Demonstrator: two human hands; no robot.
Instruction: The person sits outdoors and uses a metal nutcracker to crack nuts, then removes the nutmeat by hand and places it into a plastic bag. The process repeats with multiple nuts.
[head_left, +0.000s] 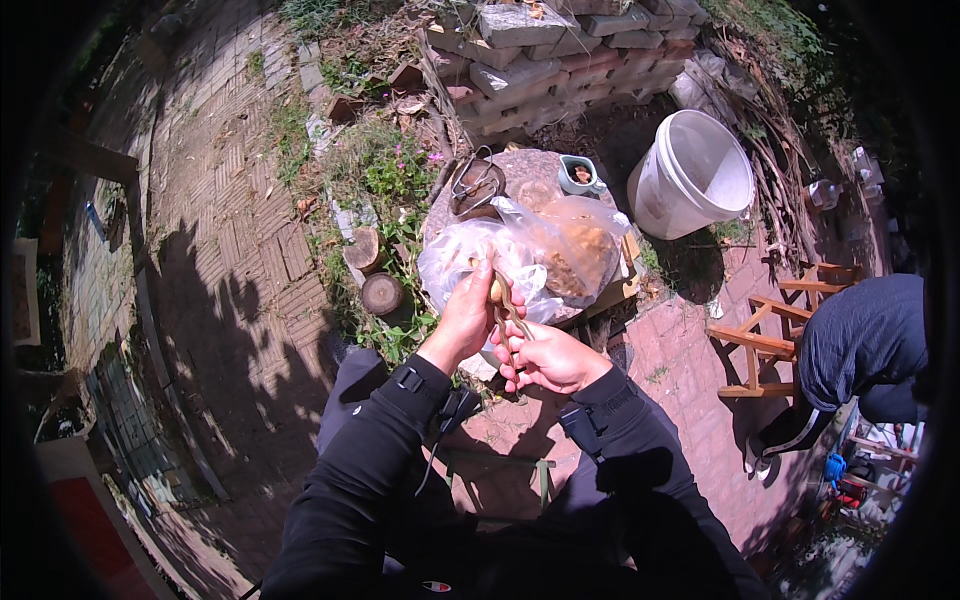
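Note:
A brown metal plier-like tool with wavy handles (504, 322) lies between my hands, its hinged end upward. My left hand (466, 319) holds a small tan object, apparently a nut (496, 291), at the tool's upper end. My right hand (555, 358) closes around the lower handles. Just beyond are a whitish translucent plastic bag (457, 251) and a clear plastic bag (589, 244) of tan-brown pieces. Both bags rest on a round stone tabletop (525, 161). At its far side are a pale green cup (568, 166) with brown pieces and a dark round object with wire (477, 187).
A white plastic bucket (660, 184) stands right of the stone top, below a stacked brick wall (517, 82). Cut log pieces (382, 293) and plants lie left. Farther right, a person (862, 337) is beside a wooden frame (757, 337). A green metal frame (545, 480) is below my arms.

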